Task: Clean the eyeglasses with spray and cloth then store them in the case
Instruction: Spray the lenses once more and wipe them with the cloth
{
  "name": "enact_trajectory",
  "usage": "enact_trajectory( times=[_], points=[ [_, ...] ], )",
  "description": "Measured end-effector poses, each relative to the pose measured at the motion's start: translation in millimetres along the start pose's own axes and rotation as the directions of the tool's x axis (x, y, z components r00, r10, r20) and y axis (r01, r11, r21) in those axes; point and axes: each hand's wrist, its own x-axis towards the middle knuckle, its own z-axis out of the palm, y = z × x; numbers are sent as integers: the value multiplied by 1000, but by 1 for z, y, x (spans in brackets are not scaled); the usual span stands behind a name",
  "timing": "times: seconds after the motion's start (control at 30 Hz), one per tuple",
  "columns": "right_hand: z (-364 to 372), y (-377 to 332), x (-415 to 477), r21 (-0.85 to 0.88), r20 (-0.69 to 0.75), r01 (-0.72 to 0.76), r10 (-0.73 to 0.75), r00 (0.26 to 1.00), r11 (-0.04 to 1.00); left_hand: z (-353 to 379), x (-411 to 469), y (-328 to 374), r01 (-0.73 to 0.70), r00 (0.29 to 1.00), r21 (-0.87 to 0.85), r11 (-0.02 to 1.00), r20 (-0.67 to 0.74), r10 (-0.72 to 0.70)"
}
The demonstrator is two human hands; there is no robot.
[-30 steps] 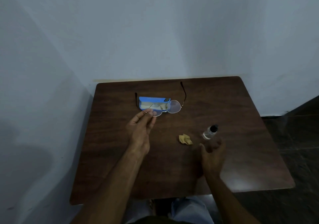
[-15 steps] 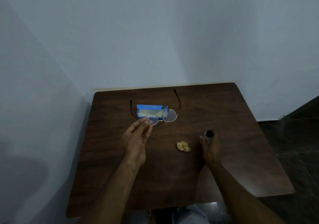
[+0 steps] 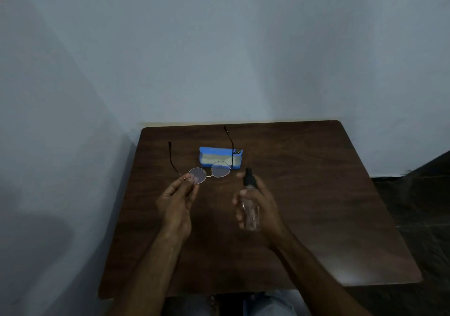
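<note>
Now that the right hand (image 3: 264,202) has closed on the spray bottle (image 3: 250,212) and lifted it off the bench (image 3: 316,194), where half a second ago it was only reaching the cap, the spraying step looks ready to start. The bottle stands nearly upright in the air, its black nozzle just right of the eyeglasses (image 3: 220,168). The fingers curl round the clear body and one finger lies beside the nozzle head; whether it presses the pump cannot be told.

The left hand (image 3: 176,201) has kept its hold through the last second. Thumb and fingertips pinch the near lens rim by the hinge and the other fingers lie loosely straight. The eyeglasses hang above the bench with both temples unfolded and pointing away, just in front of the open blue case (image 3: 214,156), which lies near the back of the bench.

The cloth, seen earlier between the hands, does not show now; it is probably hidden behind the right hand and bottle. Judged from this, cleaning has barely begun: no spray is seen on the lenses, and wiping and storing are yet to come.
</note>
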Motion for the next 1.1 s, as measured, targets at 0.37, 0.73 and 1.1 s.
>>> enact_trajectory(
  times=[0.37, 0.73, 1.1],
  points=[
    [23, -3, 3, 179, 148, -61, 35, 988, 982, -13, -5, 8, -40, 998, -14, 999, -46, 39],
    [10, -12, 24, -116, 110, -352, 364, 925, 929, -9, -13, 8, -37, 999, -25, 999, -41, 36],
    [6, 0, 9, 124, -11, 17, -16, 1000, 992, -6, -13, 2, -49, 997, -3, 999, -54, 49]
  ],
)
